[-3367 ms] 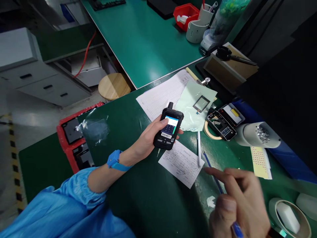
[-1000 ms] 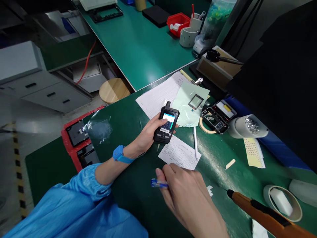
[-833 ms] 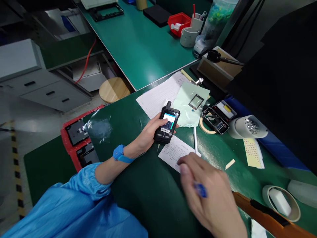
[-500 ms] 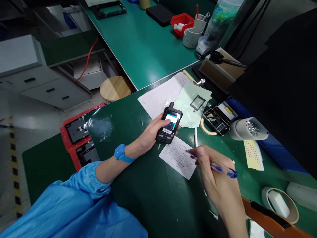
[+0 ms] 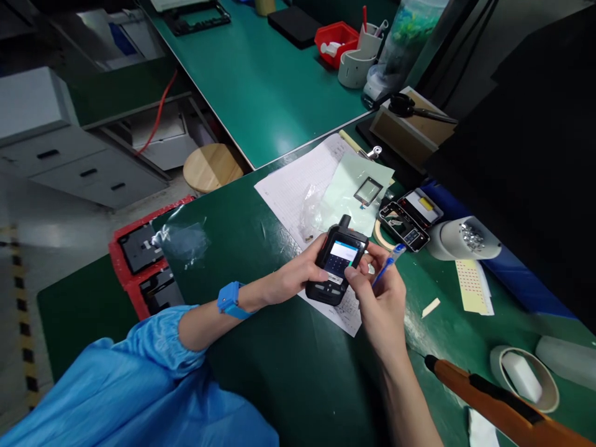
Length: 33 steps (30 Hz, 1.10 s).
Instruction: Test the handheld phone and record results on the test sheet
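A black handheld radio phone (image 5: 336,264) with a stubby antenna and a lit keypad screen rests in my left hand (image 5: 298,271), which is closed around its left side. My right hand (image 5: 379,292) is at the phone's right edge, thumb on or just over the lower right of the screen. A blue pen (image 5: 386,267) is tucked in that hand, tip end pointing down toward the palm. Beneath the phone lies a handwritten paper slip (image 5: 347,313), partly covered by phone and hand.
Right of the hands are an opened phone housing (image 5: 404,225), a tape roll (image 5: 382,239), a white cup of small metal parts (image 5: 465,239) and an orange electric screwdriver (image 5: 493,397). Behind lie a green sheet (image 5: 344,186) with a small screen panel (image 5: 368,191) and a lined form (image 5: 293,180).
The phone has moved right and toward me in my left hand. My right hand has left the paper slip and come up to the phone, the pen now turned upright in it.
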### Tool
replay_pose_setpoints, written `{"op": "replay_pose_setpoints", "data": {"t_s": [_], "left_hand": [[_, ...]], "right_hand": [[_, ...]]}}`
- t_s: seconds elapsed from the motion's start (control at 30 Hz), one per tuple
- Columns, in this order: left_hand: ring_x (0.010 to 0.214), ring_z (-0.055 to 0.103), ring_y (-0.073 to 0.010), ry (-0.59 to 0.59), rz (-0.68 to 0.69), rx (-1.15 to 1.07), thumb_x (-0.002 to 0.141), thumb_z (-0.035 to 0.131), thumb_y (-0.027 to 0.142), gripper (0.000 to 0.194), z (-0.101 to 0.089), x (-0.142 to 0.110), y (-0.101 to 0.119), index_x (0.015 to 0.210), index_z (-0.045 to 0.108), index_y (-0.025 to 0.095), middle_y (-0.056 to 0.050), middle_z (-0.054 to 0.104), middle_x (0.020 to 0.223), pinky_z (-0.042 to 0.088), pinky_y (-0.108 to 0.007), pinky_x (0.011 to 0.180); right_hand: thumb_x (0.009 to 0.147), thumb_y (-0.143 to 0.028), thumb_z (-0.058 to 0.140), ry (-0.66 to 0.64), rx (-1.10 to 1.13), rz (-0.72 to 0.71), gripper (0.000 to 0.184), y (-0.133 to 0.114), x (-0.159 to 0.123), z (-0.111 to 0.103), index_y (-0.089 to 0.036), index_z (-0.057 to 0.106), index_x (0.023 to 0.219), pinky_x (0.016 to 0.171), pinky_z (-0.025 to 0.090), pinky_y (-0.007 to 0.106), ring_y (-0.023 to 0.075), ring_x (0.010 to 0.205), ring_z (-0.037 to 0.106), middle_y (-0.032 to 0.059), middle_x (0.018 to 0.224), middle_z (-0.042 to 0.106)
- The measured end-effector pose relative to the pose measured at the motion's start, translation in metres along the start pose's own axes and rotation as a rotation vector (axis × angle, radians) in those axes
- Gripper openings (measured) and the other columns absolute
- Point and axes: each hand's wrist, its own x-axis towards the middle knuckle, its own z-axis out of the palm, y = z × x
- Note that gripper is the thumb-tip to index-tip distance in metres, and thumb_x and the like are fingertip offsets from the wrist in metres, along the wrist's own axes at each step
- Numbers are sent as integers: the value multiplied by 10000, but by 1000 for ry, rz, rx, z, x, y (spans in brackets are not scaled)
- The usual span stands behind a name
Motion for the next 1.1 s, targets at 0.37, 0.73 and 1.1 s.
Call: {"op": "replay_pose_setpoints", "data": {"t_s": [0.37, 0.73, 1.1], "left_hand": [[1432, 649, -375, -69, 41, 52, 797, 746, 283, 796, 1, -1, -7, 1583, 622, 286, -78, 726, 1485, 496, -466, 1186], [1353, 700, -368, -45, 26, 45, 781, 796, 271, 808, 0, -4, -1, 1566, 605, 278, -86, 750, 1415, 539, -465, 1140], [1332, 709, -374, -57, 8, 90, 792, 814, 301, 918, 3, -5, 3, 1665, 531, 287, -101, 722, 1467, 539, -490, 1153]], "right_hand": [[817, -396, 840, -2, -17, -33, 418, 0, 0, 2, -255, 639, 1155, 584, 557, 257, 144, 695, 595, -52, 822, 548], [789, -381, 856, -68, 1, -34, 474, 0, -1, -1, -258, 638, 1191, 515, 460, 240, 98, 593, 474, -59, 845, 563], [793, -389, 873, -45, -20, -60, 506, 3, -1, 2, -266, 640, 1225, 535, 499, 251, 114, 619, 525, -61, 844, 569]]}}
